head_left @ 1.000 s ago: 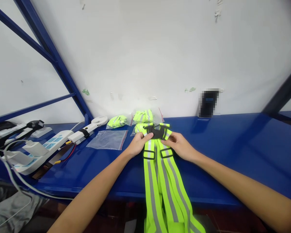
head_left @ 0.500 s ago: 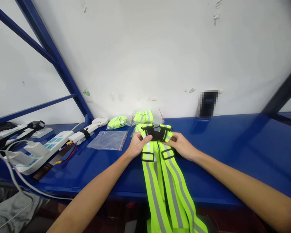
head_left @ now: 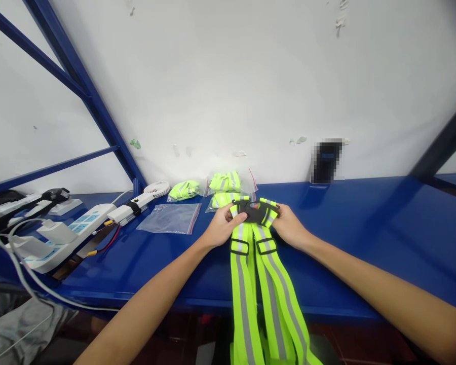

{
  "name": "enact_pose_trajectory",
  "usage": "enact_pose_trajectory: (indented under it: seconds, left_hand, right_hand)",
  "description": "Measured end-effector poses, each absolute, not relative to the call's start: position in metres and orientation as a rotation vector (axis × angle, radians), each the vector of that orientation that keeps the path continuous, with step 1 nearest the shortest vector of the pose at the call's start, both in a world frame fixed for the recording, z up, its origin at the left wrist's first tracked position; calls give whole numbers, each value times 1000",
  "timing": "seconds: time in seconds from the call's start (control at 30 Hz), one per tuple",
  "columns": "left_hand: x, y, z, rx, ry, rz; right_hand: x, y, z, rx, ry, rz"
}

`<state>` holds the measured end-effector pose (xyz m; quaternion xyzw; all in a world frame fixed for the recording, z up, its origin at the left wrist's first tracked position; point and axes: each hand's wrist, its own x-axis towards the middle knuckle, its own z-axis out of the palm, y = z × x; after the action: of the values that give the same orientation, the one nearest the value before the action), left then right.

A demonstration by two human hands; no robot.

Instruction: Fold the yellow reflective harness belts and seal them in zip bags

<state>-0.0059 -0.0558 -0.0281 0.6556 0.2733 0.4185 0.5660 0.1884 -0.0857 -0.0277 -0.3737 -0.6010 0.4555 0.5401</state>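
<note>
A neon yellow reflective strap harness [head_left: 247, 304] with grey stripes hangs down over the blue table's front edge. Two black slider buckles sit on its straps. At its top is a black buckle piece [head_left: 255, 212]. My left hand [head_left: 226, 224] grips the left side of this piece, thumb on top. My right hand [head_left: 290, 226] holds its right side, with the fingertips mostly hidden behind the strap. Beyond my hands lie bagged yellow bundles [head_left: 225, 182], and an empty clear zip bag [head_left: 169, 219] lies to their left.
On the blue table [head_left: 349, 243], a white power strip [head_left: 76, 235] with plugs and cables fills the left side. A white handheld fan [head_left: 155, 189] lies near it. A dark pixelated object [head_left: 326, 161] leans on the wall. Grey fabric shows lower left.
Both hands and the harness top have shifted slightly right. The black piece is tilted more, and my right thumb no longer shows in front of it. The bag behind is more exposed.
</note>
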Motion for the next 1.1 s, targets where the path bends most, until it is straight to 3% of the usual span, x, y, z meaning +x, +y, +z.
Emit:
enact_pose_trajectory:
  seconds: [0.33, 1.1]
  left_hand:
    - [-2, -50, -34, 1552, 615, 1044]
    - [0, -47, -39, 1624, 693, 1079]
  right_hand:
    - [183, -84, -37, -1021, -1211, 1191]
    - [181, -91, -37, -1346, -1643, 580]
